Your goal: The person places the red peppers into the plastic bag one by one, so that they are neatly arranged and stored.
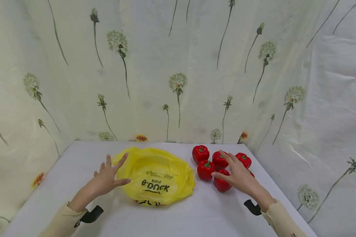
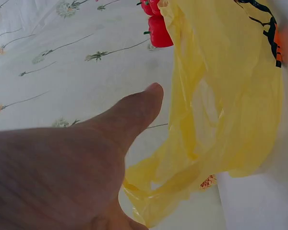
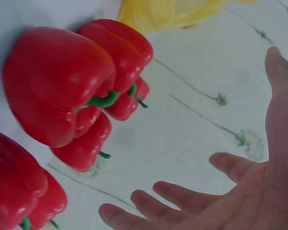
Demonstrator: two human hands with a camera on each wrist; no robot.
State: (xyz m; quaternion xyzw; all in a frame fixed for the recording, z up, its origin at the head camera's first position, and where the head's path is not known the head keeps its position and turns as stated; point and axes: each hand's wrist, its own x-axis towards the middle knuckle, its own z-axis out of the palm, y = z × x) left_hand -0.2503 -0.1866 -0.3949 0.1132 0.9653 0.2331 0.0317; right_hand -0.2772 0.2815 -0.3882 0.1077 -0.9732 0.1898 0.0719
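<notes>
The left hand (image 1: 105, 179) spreads wide beside the yellow plastic bag (image 1: 154, 188), gripping nothing; whether it touches is unclear. The bag looks light, limp and slippery, best pinched at its rim. Right of the bag sit red bell peppers (image 1: 205, 171), probably firm and smooth, graspable round their sides; the right hand (image 1: 238, 174) hangs near them, fingers apart, empty.

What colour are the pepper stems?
Green, on the red peppers' stems; the right wrist view shows them best.
</notes>
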